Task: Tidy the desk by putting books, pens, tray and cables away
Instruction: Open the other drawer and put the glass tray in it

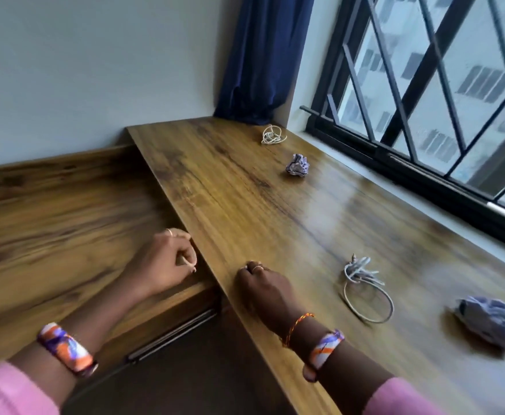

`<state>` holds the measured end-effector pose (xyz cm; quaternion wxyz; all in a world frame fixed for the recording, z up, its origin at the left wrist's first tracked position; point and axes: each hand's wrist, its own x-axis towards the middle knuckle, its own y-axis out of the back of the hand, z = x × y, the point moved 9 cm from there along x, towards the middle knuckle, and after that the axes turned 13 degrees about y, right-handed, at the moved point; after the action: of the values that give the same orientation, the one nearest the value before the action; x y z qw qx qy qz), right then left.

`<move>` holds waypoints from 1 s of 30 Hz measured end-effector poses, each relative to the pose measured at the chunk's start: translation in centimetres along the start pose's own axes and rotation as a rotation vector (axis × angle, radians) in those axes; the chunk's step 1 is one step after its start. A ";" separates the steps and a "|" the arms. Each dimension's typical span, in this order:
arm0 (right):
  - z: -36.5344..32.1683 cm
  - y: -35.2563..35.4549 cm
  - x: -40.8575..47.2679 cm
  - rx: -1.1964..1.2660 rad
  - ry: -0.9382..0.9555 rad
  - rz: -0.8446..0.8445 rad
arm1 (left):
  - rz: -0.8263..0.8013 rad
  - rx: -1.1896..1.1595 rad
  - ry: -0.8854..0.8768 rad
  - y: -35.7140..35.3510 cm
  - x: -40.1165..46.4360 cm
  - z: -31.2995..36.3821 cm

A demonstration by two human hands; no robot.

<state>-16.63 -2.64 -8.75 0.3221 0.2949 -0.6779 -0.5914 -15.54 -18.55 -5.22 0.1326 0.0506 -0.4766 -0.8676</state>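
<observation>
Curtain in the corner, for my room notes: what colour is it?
The fabric curtain is dark navy blue; head view.

Single head-worn view, looking forward and down along the wooden desk [245, 190], close above both hands at bottom of frame; window [439, 100] fills upper right.

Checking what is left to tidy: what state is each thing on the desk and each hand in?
Near cable: loosely coiled, lying on the desk.
Far cable: bundled, by the curtain.
Two paper balls: crumpled.
Left hand: fingers curled; contents unclear.
Right hand: resting curled on the desk edge.
</observation>
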 end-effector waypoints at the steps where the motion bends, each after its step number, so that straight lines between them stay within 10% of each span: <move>1: -1.5 0.1 -0.7 -0.041 0.050 -0.020 | 0.034 -0.051 0.041 1.4 -1.0 -0.9; 6: -4.6 0.4 -3.4 -0.076 -0.024 0.060 | 0.143 -0.124 0.300 6.1 -4.8 -9.7; 14: -7.0 1.5 -7.0 0.031 -0.211 0.173 | -0.162 0.135 0.494 2.1 -7.2 -20.8; 30: -17.7 -5.3 12.6 0.105 -0.119 -0.197 | -0.642 0.540 0.016 0.4 -7.1 -25.4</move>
<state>-10.40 -24.02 -11.26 0.2057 0.3411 -0.6936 -0.6002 -3.22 -37.47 -18.85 -0.1590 0.2365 -0.6458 -0.7083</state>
